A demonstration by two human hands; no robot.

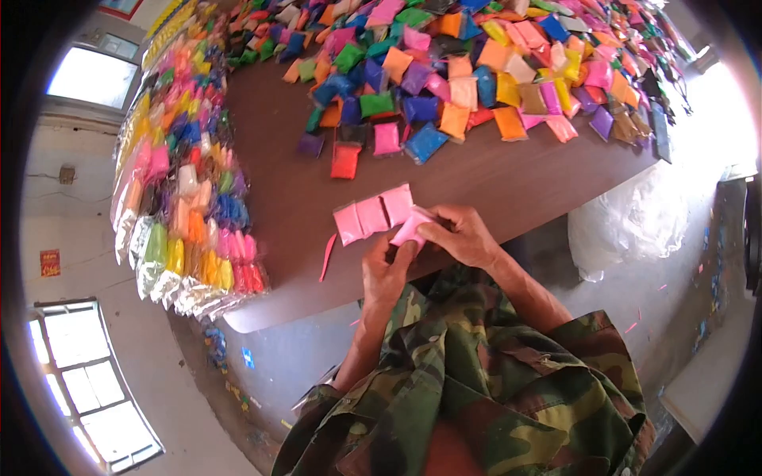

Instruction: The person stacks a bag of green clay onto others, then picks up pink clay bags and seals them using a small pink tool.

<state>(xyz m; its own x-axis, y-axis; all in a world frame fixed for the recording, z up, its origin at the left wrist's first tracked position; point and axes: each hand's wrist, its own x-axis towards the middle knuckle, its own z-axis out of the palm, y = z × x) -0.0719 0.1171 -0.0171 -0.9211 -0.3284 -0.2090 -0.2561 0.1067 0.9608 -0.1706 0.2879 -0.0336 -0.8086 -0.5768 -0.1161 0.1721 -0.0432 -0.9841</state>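
Near the table's front edge, my left hand [386, 267] and my right hand [463, 236] pinch one pink packet [412, 227] between them. Its lower end is at my left fingers, and my right thumb presses on its upper part. Just beyond, three pink packets [371, 216] lie side by side in a row on the brown table [278, 190], close to the held one. A thin pink strip [327, 258] rests on the table to the left of my left hand.
Many coloured packets [454, 120] are heaped across the far side of the table. Long clear bags of coloured packets [190, 214] line the left side. A clear plastic bag [611, 226] hangs beyond the table's right front edge. Scraps lie on the floor.
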